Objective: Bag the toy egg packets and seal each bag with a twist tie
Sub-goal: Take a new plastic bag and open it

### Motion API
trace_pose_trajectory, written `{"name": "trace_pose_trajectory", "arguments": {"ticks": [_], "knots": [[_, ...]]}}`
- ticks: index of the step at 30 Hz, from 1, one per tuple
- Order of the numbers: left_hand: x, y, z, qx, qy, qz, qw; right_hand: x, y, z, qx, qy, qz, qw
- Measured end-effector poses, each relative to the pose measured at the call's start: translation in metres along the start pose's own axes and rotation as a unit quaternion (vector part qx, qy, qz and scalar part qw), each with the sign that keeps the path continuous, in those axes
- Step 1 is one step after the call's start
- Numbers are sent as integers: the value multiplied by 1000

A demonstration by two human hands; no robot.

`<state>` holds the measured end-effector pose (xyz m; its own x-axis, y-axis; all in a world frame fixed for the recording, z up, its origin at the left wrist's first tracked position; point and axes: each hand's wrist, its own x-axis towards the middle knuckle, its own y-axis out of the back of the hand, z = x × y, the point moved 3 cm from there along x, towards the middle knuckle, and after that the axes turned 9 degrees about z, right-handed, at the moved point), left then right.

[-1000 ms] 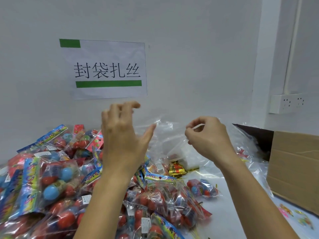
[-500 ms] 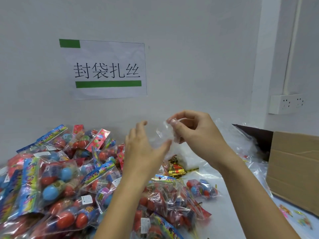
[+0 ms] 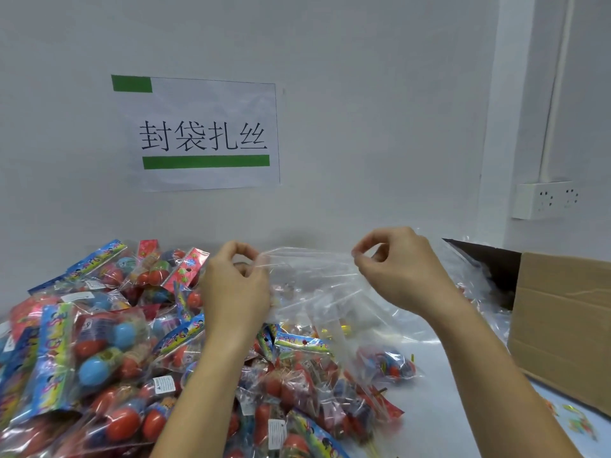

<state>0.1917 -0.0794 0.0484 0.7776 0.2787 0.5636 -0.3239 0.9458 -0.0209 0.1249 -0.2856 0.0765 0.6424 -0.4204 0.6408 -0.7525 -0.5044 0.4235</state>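
Now both hands, left [image 3: 235, 285] and right [image 3: 401, 271], pinch the clear bag [image 3: 310, 279] stretched between them.

Clear bag [image 3: 317, 285] pinched between left hand [image 3: 236, 285] and right hand [image 3: 401, 272]

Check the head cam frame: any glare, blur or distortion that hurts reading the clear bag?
Head view: lighting soft and even, no hard shadows. The clear bag, pinched between left hand and right hand, shows pale sheen and is hard to outline against the white wall. Wide-angle bend tilts the wall sign and cardboard box. Egg packets slightly soft.
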Motion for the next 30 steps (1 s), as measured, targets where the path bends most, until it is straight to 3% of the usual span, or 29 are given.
{"name": "trace_pose_trajectory", "arguments": {"ticks": [8, 11, 15, 19, 23, 27, 30], "knots": [[-12, -13, 13, 34, -80, -13, 996, -10, -6, -25, -44, 79, -48, 995], [-20, -16, 26, -4, -128, -55, 990, -13, -12, -27, -121, 64, -50, 989], [-30, -24, 39, -51, -153, -133, 978, -9, -14, -11, -105, -11, -48, 993], [-33, -24, 42, -16, -163, -177, 971, -5, -6, -3, -111, -29, 44, 992], [-24, -21, 32, 135, -114, -101, 979, -4, 6, -10, -30, 18, 82, 996], [-21, -11, 23, 244, -91, -8, 966, -9, -2, -19, -1, 57, -17, 998], [-19, -3, 25, 251, -103, 36, 962, -11, -12, -18, -61, 53, -56, 995]]}}
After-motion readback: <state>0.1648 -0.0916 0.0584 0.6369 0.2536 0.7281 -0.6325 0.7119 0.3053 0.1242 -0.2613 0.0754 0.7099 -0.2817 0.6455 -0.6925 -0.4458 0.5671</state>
